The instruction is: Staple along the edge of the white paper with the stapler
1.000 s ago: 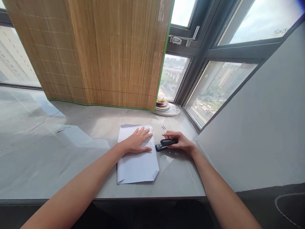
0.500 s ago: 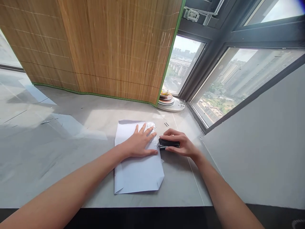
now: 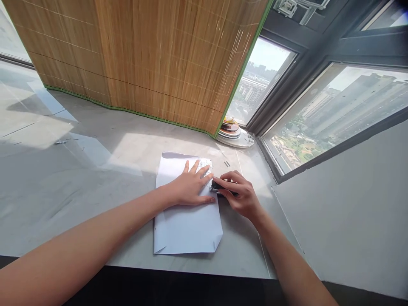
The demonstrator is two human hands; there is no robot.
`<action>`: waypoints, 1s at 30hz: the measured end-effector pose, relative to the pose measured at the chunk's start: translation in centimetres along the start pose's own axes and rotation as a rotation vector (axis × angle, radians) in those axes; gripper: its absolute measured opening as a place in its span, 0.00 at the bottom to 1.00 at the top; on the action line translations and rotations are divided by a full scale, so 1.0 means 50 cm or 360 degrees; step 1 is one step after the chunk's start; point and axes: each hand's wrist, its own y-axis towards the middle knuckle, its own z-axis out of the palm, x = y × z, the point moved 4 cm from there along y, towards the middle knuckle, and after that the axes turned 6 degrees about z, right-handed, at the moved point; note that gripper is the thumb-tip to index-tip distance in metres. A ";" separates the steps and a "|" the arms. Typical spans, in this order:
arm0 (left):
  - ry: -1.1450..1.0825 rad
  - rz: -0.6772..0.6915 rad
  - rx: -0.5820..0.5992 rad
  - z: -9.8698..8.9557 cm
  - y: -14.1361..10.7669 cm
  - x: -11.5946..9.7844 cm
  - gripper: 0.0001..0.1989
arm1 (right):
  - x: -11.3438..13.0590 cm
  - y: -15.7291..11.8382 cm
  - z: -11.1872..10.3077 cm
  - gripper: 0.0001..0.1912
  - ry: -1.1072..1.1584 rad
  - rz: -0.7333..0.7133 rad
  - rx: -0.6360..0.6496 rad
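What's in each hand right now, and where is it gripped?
The right hand holds the black stapler around its body, behind the nose. The left hand grips nothing, lying spread on the white paper.

White paper [image 3: 189, 229] lies flat, black stapler [image 3: 216, 185] at its right edge.

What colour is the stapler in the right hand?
The stapler is black with a silvery front tip; the head view shows it, partly covered by fingers.

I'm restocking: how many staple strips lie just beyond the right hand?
2: left strip and right strip, side by side on the countertop, between the right hand and stacked plates.
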 end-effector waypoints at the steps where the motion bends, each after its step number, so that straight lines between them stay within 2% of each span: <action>1: -0.0002 -0.0001 -0.0010 0.001 0.000 0.000 0.42 | 0.001 -0.001 0.001 0.25 -0.0026 0.0001 0.0008; 7: 0.0095 -0.0044 0.0085 0.001 0.002 -0.002 0.42 | 0.006 -0.003 0.004 0.25 -0.0062 0.0012 0.0021; 16: 0.0227 -0.0130 0.0293 -0.021 0.004 -0.023 0.43 | 0.013 -0.003 0.008 0.25 -0.0151 0.0035 0.0044; 30: 0.0232 -0.0144 0.0315 -0.026 0.007 -0.025 0.43 | 0.009 -0.004 0.009 0.23 -0.0144 0.0095 0.0071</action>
